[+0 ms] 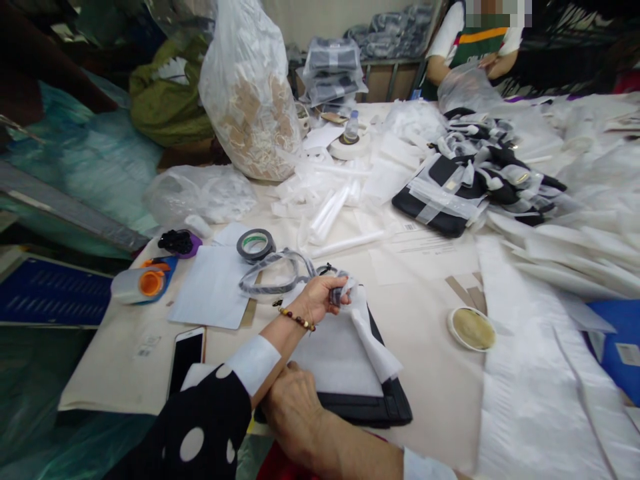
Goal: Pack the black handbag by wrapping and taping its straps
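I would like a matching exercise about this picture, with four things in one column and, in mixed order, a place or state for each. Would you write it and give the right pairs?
Things
1. White-framed rectangular phone
2. Round white shallow dish with yellowish-brown contents
3. Bare left hand
4. Flat black bag-like item

Places or states
A. To the right of the flat black item
B. Partly covered by thin white sheet material
C. Showing a dark screen
D. Gripping a dark piece in translucent wrapping

Right pairs: 1-C, 2-A, 3-D, 4-B
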The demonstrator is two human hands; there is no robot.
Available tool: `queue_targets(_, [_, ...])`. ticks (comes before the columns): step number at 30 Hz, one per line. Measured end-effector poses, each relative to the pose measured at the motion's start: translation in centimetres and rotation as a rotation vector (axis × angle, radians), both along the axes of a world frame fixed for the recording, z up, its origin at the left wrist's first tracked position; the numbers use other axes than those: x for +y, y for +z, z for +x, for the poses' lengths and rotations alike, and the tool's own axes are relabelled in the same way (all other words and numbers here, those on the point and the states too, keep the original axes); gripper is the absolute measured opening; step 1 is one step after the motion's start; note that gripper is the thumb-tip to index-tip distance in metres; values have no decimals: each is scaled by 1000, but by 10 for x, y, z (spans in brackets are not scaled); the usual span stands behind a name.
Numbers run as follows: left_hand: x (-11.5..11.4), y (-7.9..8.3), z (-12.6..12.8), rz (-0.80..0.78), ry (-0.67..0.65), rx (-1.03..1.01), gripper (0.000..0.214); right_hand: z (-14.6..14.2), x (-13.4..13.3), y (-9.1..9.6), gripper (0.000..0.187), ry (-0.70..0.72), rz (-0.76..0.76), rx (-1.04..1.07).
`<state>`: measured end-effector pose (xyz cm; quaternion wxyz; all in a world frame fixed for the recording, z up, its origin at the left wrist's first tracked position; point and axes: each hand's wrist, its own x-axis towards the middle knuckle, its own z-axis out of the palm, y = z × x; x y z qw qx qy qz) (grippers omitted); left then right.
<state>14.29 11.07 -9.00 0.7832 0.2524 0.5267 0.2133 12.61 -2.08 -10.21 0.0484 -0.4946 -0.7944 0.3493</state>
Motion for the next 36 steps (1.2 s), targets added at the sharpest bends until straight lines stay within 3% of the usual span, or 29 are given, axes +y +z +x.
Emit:
queue_targets(4, [-1,0,2,9,4,8,13,1,-1,1,23,-139,-52,40])
queue_targets(10, [-2,0,5,11,3,13,12,2,0,2,17,-145,-121,49])
queue_targets(18, [-2,-2,6,11,9,26,12,-9,3,-21,26,-183,-100,-9])
queue_targets(23, [-1,-1,6,14,2,31,13,-2,-2,-8,28,-303,20,0])
queue_targets(26, [1,-1,4,11,-2,24,13,25,-11,11,20,-336,115,134])
queue_targets(28, [3,-1,3,4,-4,17,12,60,-18,20,9,-329,185,296])
queue_targets(29, [4,-2,3,-1,-4,12,12,81,-21,21,15,-370,225,383])
queue_targets(31, [5,-4,2,-6,1,2,11,126,-23,15,18,-646,339,438])
queue_targets(33, [5,-6,2,-6,10,-13,11,165,-20,0,21,-971,213,360])
queue_targets(34, [5,-8,2,-4,14,-22,10,178,-18,-9,23,-1058,92,366])
queue_targets(36, [4,-10,2,-2,14,-41,10,193,-12,-26,25,-1092,-139,407])
